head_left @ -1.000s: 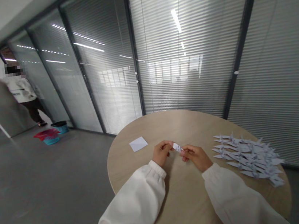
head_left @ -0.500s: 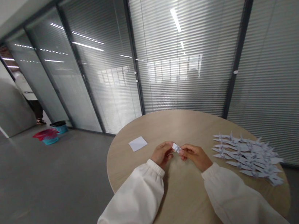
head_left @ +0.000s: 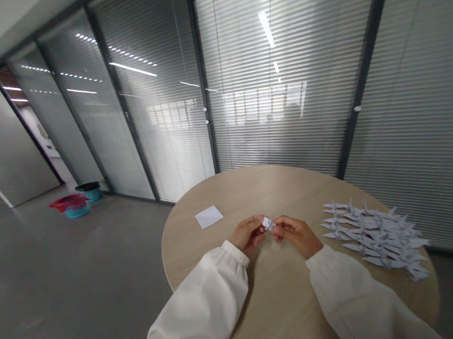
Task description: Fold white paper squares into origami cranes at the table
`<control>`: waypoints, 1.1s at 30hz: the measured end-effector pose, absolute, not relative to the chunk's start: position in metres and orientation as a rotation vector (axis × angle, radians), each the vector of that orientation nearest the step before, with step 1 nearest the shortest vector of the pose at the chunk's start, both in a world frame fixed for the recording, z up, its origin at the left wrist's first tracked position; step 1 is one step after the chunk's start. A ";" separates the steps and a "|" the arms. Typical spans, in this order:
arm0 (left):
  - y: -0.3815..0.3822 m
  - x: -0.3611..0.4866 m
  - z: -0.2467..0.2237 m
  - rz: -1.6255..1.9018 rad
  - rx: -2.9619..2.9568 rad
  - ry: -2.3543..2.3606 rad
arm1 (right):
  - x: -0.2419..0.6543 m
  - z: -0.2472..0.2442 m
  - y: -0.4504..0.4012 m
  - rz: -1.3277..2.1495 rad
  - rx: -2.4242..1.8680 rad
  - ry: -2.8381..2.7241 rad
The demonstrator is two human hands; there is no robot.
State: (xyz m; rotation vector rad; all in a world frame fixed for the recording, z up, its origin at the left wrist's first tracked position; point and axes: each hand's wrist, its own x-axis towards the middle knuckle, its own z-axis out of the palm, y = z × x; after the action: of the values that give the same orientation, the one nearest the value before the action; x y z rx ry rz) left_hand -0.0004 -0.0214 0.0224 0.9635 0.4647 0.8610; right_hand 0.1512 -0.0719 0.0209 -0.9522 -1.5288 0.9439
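A small piece of folded white paper [head_left: 267,223] is pinched between my two hands, just above the middle of the round table. My left hand [head_left: 250,233] grips its left end, with the fingers curled in. On the other end, my right hand [head_left: 296,233] closes thumb and fingers. The fingertips hide part of the paper, and its fine folds are too small to make out. Left of my hands lies a flat white paper square [head_left: 209,217]. To the right, several folded white paper cranes [head_left: 379,235] sit close together in rows.
The round wooden table [head_left: 278,307] stands close to a glass partition with blinds [head_left: 279,129]. Two bins stand on the floor at left, one with a red liner [head_left: 69,205] and one with a black liner [head_left: 89,191]. A door [head_left: 1,138] stands at far left.
Both hands keep their hold on the folded paper, which has turned slightly between the fingertips. The person seen at the doorway before is out of sight now.
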 end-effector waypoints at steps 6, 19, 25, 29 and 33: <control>-0.024 0.000 0.025 0.880 0.977 0.493 | 0.152 0.019 -0.071 1.042 -0.947 -1.486; -0.027 0.001 0.030 0.855 1.538 0.622 | 0.152 0.020 -0.068 1.178 -0.874 -1.161; -0.027 -0.001 0.029 0.779 1.456 0.539 | 0.153 0.021 -0.070 1.330 -0.723 -1.102; -0.031 0.000 0.029 0.762 1.256 0.442 | 0.151 0.023 -0.072 1.453 -0.617 -1.030; -0.035 0.001 0.029 0.723 1.129 0.397 | 0.148 0.024 -0.073 1.487 -0.586 -1.008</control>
State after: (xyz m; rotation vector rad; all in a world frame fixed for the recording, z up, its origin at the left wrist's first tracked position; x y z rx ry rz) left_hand 0.0007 -0.0349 0.0294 1.1286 0.3969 0.7235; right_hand 0.1478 -0.0729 0.0236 -0.5862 -1.0081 1.4874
